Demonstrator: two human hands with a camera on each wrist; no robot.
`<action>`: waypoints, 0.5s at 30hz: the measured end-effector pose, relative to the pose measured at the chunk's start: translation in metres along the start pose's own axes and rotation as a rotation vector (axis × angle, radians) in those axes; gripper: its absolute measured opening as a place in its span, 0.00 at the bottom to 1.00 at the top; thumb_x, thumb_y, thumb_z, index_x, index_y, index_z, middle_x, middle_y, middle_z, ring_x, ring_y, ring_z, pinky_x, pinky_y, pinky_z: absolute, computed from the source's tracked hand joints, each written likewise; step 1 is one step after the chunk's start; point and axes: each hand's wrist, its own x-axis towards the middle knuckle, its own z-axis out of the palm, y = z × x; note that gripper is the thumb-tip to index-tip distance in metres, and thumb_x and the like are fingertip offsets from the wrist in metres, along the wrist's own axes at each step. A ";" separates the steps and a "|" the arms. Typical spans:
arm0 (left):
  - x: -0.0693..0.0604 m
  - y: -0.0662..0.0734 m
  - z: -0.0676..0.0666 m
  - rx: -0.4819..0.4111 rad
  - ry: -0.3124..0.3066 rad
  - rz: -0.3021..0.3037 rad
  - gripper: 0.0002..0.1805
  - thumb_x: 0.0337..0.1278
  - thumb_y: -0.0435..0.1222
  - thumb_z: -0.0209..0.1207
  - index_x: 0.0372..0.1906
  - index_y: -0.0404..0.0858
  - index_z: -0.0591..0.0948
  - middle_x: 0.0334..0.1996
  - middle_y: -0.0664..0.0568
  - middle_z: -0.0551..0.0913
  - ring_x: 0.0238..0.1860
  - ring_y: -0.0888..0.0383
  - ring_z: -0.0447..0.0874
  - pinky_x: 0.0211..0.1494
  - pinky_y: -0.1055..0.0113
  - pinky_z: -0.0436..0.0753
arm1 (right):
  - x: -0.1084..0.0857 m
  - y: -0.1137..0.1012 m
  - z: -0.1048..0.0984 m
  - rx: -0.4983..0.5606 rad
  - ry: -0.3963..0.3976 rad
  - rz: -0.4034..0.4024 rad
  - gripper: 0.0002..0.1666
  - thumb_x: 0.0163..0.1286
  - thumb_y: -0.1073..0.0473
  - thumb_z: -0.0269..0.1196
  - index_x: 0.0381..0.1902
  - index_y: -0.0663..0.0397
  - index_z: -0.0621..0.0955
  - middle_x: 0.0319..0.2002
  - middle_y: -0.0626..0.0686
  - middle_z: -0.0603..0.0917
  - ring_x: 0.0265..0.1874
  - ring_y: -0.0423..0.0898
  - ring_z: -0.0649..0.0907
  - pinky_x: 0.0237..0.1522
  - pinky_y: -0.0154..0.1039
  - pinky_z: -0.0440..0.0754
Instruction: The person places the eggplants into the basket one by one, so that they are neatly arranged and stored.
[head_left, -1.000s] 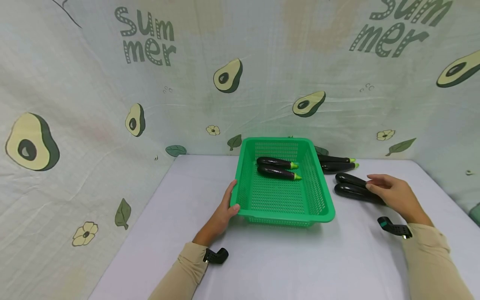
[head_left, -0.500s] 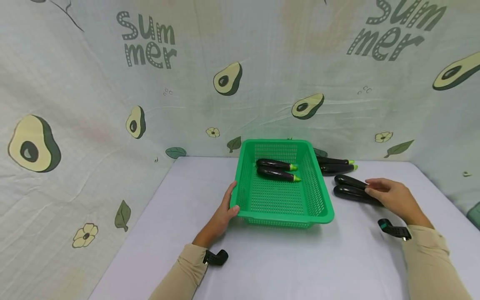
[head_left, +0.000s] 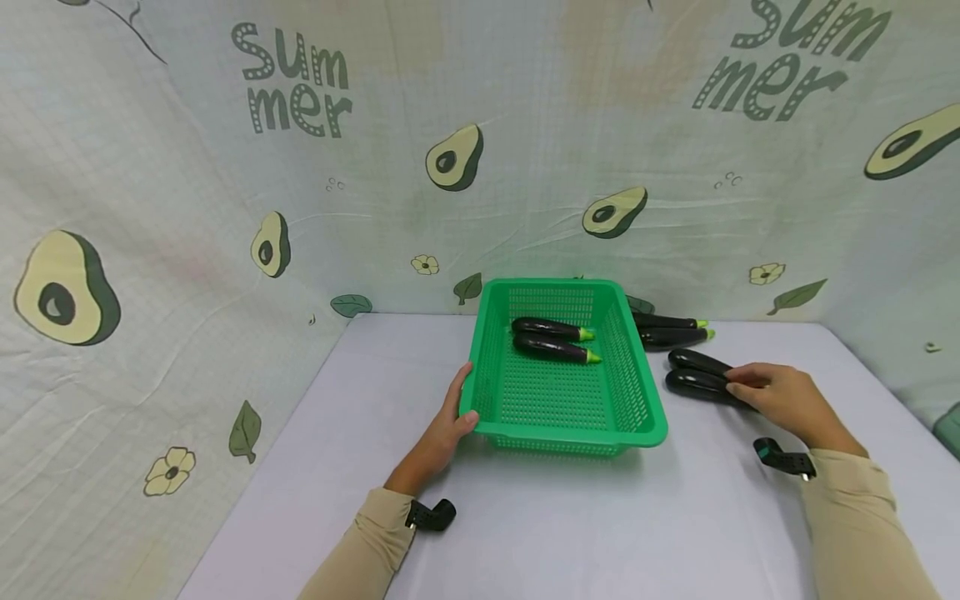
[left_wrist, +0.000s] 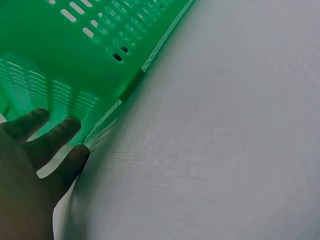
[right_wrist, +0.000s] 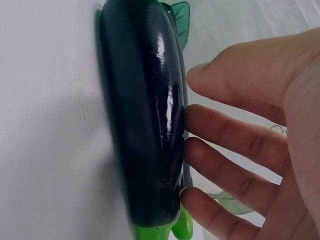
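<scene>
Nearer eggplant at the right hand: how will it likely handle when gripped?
The nearer eggplant may slip, as its skin looks smooth and glossy. It could roll sideways, given its rounded body. It will probably stay stiff, since its surface looks taut, with no wrinkles showing.

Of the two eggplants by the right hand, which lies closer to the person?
The front eggplant beside the right hand, lower in the head view; the rear eggplant lies beyond it, nearer the patterned cloth.

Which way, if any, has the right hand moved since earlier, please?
Yes: the right hand shifted slightly left and down against the printed leaf above it.
</scene>
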 end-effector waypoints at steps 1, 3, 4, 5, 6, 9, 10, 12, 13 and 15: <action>0.000 0.000 0.000 0.000 0.000 0.001 0.47 0.68 0.62 0.49 0.82 0.54 0.40 0.80 0.45 0.37 0.77 0.45 0.36 0.71 0.34 0.41 | 0.001 0.000 0.000 0.000 -0.004 -0.003 0.24 0.72 0.48 0.64 0.52 0.64 0.84 0.48 0.67 0.84 0.46 0.64 0.80 0.41 0.59 0.76; 0.000 0.001 0.000 0.005 0.005 0.005 0.47 0.68 0.62 0.49 0.82 0.55 0.40 0.80 0.45 0.37 0.77 0.45 0.36 0.71 0.34 0.41 | 0.002 0.000 0.001 -0.003 -0.002 -0.012 0.24 0.71 0.49 0.65 0.51 0.64 0.85 0.46 0.65 0.86 0.45 0.62 0.81 0.41 0.57 0.76; 0.000 0.001 0.000 0.006 0.006 0.008 0.47 0.68 0.62 0.49 0.82 0.55 0.40 0.80 0.45 0.37 0.77 0.45 0.36 0.71 0.34 0.41 | 0.002 0.000 0.002 0.000 -0.002 -0.015 0.24 0.70 0.49 0.66 0.51 0.64 0.85 0.45 0.65 0.86 0.44 0.62 0.82 0.40 0.56 0.76; 0.000 0.001 0.000 0.007 0.007 0.009 0.47 0.68 0.62 0.49 0.81 0.55 0.40 0.80 0.45 0.37 0.77 0.45 0.36 0.71 0.34 0.41 | 0.003 0.000 0.003 0.002 0.000 -0.021 0.23 0.70 0.49 0.66 0.51 0.64 0.85 0.44 0.64 0.87 0.44 0.62 0.82 0.41 0.55 0.77; 0.000 0.001 0.000 0.007 0.008 0.011 0.47 0.68 0.62 0.49 0.81 0.54 0.40 0.80 0.45 0.37 0.77 0.45 0.36 0.72 0.35 0.41 | 0.003 0.000 0.004 0.004 0.002 -0.027 0.23 0.69 0.50 0.67 0.51 0.64 0.85 0.44 0.64 0.87 0.44 0.61 0.82 0.41 0.54 0.77; 0.001 0.001 0.000 0.004 0.006 0.014 0.47 0.68 0.61 0.49 0.82 0.54 0.40 0.80 0.45 0.37 0.77 0.45 0.36 0.72 0.35 0.41 | 0.004 0.000 0.005 0.008 -0.001 -0.037 0.23 0.68 0.50 0.68 0.50 0.64 0.85 0.44 0.64 0.87 0.44 0.61 0.82 0.41 0.54 0.77; 0.001 0.002 0.000 0.000 0.004 0.014 0.47 0.68 0.61 0.49 0.82 0.53 0.40 0.80 0.44 0.37 0.77 0.45 0.36 0.72 0.35 0.41 | 0.004 0.000 0.005 0.009 -0.004 -0.038 0.23 0.68 0.50 0.68 0.51 0.64 0.85 0.44 0.64 0.87 0.45 0.61 0.82 0.41 0.55 0.77; 0.001 0.002 0.000 -0.004 0.000 0.013 0.48 0.68 0.61 0.50 0.82 0.52 0.40 0.80 0.44 0.37 0.77 0.44 0.36 0.72 0.35 0.41 | 0.004 0.000 0.006 0.008 -0.010 -0.038 0.23 0.67 0.51 0.68 0.51 0.64 0.85 0.45 0.65 0.86 0.45 0.62 0.82 0.42 0.56 0.77; 0.001 0.002 0.000 -0.005 -0.001 0.012 0.48 0.68 0.60 0.50 0.82 0.52 0.40 0.80 0.44 0.37 0.77 0.44 0.36 0.72 0.35 0.41 | 0.004 0.000 0.006 0.008 -0.015 -0.036 0.23 0.67 0.51 0.69 0.51 0.65 0.85 0.46 0.66 0.86 0.46 0.63 0.82 0.42 0.57 0.77; 0.001 0.002 0.000 -0.005 -0.005 0.010 0.48 0.68 0.60 0.50 0.82 0.51 0.40 0.80 0.44 0.37 0.77 0.45 0.36 0.72 0.35 0.41 | 0.004 -0.001 0.007 0.005 -0.018 -0.032 0.24 0.66 0.52 0.69 0.51 0.65 0.85 0.47 0.66 0.85 0.47 0.64 0.81 0.44 0.59 0.77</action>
